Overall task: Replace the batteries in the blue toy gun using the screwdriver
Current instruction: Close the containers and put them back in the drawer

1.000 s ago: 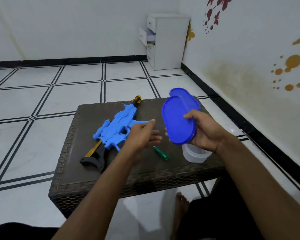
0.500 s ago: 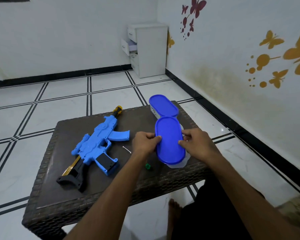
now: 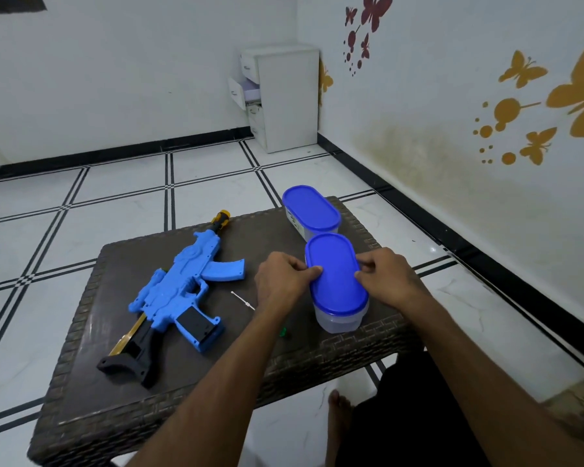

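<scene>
The blue toy gun [image 3: 182, 291] lies on its side on the left half of the dark wicker table [image 3: 216, 392], black stock toward me. A clear container [image 3: 339, 320] stands near the table's front right, its blue lid [image 3: 336, 274] lying on top. My left hand [image 3: 284, 281] grips the lid's left edge, and my right hand [image 3: 385, 279] grips its right edge, thumbs on top. The screwdriver [image 3: 242, 300] lies between gun and container; my left forearm hides most of its green handle.
A second clear container with a blue lid [image 3: 311, 208] stands at the table's far right edge. A white drawer cabinet [image 3: 284, 96] stands in the room corner, one drawer pulled out. The wall runs along the right. My foot [image 3: 338, 402] rests under the table's front edge.
My right hand brought the raised lid down onto the clear container. My left hand moved from above the screwdriver to the lid's left edge.
</scene>
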A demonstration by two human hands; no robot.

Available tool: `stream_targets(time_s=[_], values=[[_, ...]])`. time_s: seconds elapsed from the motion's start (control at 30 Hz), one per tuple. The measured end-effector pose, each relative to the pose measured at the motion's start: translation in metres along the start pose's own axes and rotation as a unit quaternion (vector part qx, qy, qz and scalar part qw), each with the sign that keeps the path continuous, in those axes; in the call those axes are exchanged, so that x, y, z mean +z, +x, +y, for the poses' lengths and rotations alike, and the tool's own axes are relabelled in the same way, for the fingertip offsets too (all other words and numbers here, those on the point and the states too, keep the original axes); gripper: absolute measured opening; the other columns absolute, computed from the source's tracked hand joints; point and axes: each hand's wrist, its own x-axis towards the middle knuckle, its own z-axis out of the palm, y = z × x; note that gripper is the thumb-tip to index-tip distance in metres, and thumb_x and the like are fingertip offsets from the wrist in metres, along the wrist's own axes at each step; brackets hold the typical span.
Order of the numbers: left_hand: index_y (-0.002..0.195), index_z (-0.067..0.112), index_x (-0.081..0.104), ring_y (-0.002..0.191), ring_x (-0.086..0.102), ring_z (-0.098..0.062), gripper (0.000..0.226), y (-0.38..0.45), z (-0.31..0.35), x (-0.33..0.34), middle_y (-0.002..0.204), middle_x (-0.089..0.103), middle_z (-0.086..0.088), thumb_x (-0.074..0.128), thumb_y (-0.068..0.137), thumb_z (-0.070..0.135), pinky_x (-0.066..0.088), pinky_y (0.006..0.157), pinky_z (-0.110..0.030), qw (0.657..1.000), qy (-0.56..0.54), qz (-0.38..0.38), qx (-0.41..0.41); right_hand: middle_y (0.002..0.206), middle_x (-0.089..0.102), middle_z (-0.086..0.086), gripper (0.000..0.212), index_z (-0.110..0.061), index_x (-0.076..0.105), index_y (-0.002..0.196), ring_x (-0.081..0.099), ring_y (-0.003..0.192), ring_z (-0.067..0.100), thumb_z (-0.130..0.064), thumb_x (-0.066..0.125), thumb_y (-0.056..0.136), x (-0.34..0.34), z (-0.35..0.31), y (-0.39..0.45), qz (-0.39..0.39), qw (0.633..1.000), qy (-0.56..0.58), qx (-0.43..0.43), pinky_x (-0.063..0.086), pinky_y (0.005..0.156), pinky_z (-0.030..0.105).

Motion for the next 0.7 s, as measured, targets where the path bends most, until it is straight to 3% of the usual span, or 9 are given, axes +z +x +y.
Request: stream_targets(time_s=[0.07, 0.2, 0.37, 0.47, 0.53, 0.7], values=[[0.067, 0.018, 0.071, 0.070, 0.071, -0.017, 0.023, -0.001, -0.002, 0.002, 0.067, 0.072, 0.000, 0.083, 0.073, 0.037, 0.061, 0.070, -0.043, 0.997, -0.067, -0.011, -0.036, 0.078, 0.065, 0.002, 0.009, -0.014, 0.069, 0.093, 0.063, 0.072, 0.020, -0.011, 0.060, 0.092, -0.003, 0.001, 0.001, -0.007, 1.000, 0.026, -0.007, 0.051, 0.066, 0.030], [0.086, 0.007, 0.068, 0.077, 0.073, -0.021, 0.030, -0.003, -0.003, 0.001, 0.083, 0.074, -0.009, 0.085, 0.071, 0.027, 0.062, 0.069, -0.041, 0.978, -0.172, -0.054, -0.105, 0.087, 0.071, 0.013, 0.026, -0.011, 0.068, 0.116, 0.071, 0.080, 0.029, -0.007, 0.062, 0.091, -0.007, 0.005, 0.004, -0.049, 0.997, 0.065, 0.004, 0.060, 0.078, 0.043], [0.101, 0.000, 0.065, 0.081, 0.072, -0.021, 0.033, -0.010, 0.002, -0.004, 0.094, 0.072, -0.014, 0.079, 0.078, 0.018, 0.055, 0.049, -0.025, 0.952, -0.240, -0.105, -0.156, 0.089, 0.071, 0.013, 0.023, -0.006, 0.067, 0.113, 0.072, 0.079, 0.028, -0.007, 0.062, 0.092, -0.003, 0.005, 0.009, -0.061, 0.997, 0.037, 0.020, 0.062, 0.074, 0.044], [0.102, 0.000, 0.065, 0.080, 0.072, -0.021, 0.032, -0.009, 0.002, -0.005, 0.093, 0.073, -0.014, 0.079, 0.078, 0.017, 0.056, 0.050, -0.025, 0.947, -0.255, -0.111, -0.163, 0.096, 0.069, 0.010, 0.046, -0.011, 0.054, 0.135, 0.071, 0.084, 0.024, -0.006, 0.065, 0.091, -0.003, 0.008, 0.012, -0.082, 0.993, 0.081, 0.022, 0.061, 0.072, 0.038], [0.101, -0.001, 0.065, 0.078, 0.071, -0.020, 0.031, -0.009, 0.001, -0.004, 0.093, 0.072, -0.014, 0.078, 0.079, 0.016, 0.057, 0.051, -0.025, 0.945, -0.261, -0.111, -0.162, 0.090, 0.065, 0.007, 0.067, -0.017, 0.038, 0.147, 0.068, 0.078, 0.023, -0.006, 0.068, 0.089, -0.005, 0.013, 0.014, -0.094, 0.988, 0.119, 0.021, 0.059, 0.065, 0.036], [0.093, 0.001, 0.065, 0.071, 0.068, -0.019, 0.026, -0.007, -0.004, 0.000, 0.092, 0.072, -0.016, 0.079, 0.079, 0.019, 0.059, 0.056, -0.027, 0.947, -0.264, -0.101, -0.152, 0.085, 0.065, 0.009, 0.067, -0.016, 0.038, 0.149, 0.063, 0.070, 0.021, -0.007, 0.067, 0.090, -0.009, 0.023, 0.013, -0.132, 0.977, 0.166, 0.020, 0.056, 0.057, 0.033]])
